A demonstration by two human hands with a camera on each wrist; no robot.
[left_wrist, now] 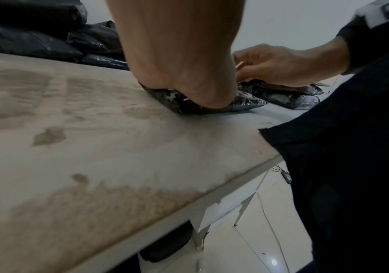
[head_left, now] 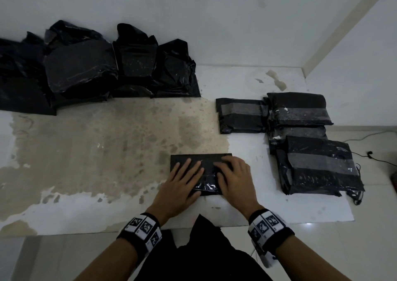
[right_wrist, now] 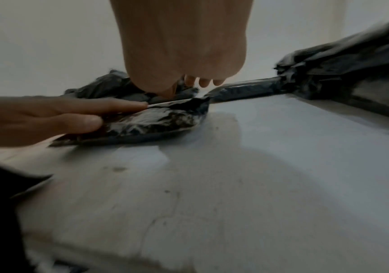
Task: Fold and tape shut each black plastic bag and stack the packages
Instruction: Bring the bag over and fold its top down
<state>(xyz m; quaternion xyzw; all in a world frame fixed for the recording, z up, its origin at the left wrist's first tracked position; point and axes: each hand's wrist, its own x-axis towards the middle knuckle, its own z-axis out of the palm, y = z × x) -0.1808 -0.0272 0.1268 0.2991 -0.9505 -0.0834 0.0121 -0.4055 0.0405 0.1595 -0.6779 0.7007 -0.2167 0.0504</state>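
While both hands press flat, fingers spread, the bag (head_left: 200,174) lies crosswise beneath left hand (head_left: 182,184) and right hand (head_left: 235,178).

The head view looks steeply down from above onto the stained white tabletop (head_left: 107,141). Each wrist view sits low and close, facing along its palm across that surface. All three share the folded black plastic bag (head_left: 206,162).
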